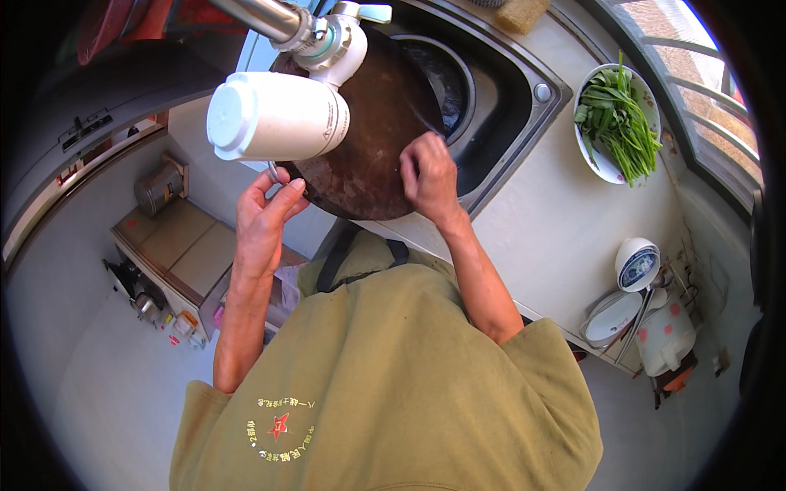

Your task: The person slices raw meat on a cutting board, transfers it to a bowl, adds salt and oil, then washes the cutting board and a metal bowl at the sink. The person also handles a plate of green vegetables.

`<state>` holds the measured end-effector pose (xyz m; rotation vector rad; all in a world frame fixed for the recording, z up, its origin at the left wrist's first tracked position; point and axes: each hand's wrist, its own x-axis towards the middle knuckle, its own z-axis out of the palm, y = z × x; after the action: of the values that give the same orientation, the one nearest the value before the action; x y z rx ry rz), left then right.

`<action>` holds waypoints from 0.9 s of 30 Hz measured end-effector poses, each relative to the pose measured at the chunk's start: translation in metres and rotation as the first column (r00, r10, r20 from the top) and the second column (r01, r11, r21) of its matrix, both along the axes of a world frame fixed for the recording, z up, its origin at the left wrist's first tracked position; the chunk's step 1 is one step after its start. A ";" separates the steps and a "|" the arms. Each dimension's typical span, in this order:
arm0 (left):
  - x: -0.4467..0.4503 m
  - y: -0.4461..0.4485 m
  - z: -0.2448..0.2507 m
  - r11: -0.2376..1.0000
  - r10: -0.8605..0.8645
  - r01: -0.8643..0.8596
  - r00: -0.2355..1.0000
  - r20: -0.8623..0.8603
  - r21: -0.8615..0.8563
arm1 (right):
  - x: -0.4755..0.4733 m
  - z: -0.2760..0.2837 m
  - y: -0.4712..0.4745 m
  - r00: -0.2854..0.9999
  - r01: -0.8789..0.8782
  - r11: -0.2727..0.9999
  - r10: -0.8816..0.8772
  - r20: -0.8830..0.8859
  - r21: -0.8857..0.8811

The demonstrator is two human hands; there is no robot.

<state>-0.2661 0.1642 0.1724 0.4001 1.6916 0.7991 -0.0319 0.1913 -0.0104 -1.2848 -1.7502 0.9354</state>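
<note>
A large, dark brown round pan, likely a wok [374, 129], is held at a slant over the near left part of the sink [491, 107]. My left hand [270, 205] pinches its near left rim beside a small metal ring handle [273, 170]. On the pan's right side rests my right hand [433, 178], its fingers curled; whether they hold anything is hidden. The white faucet filter [279, 116] hangs above the pan and covers part of it from view. Behind the pan, a round metal basin [463, 80] sits in the sink.
An oval bowl of leafy greens [652, 104] stands on the counter [522, 233] to the right. Farther down are a stacked white bowl [629, 251], a plate [614, 316] and a utensil holder [666, 334]. A tan sponge [522, 15] lies behind the sink, near a barred window [706, 92].
</note>
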 end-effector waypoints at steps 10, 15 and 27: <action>-0.003 -0.002 0.002 0.999 -0.014 0.012 1.000 -0.027 -0.053 | -0.017 -0.192 0.120 0.706 0.596 0.384 -0.668 0.234 -0.705; 0.004 0.002 0.008 0.999 -0.003 0.001 0.999 -0.049 -0.038 | 0.003 -0.178 0.111 0.167 -0.284 0.639 -0.701 -0.693 -0.715; 0.000 0.003 0.012 0.999 -0.003 0.005 0.998 0.062 -0.047 | -0.002 0.012 -0.056 0.990 -0.052 0.921 -0.004 -0.144 -0.385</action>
<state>-0.2658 0.1675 0.1840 0.3431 1.6484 0.7601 -0.0341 0.1349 0.0013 -1.4018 -1.5184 1.4072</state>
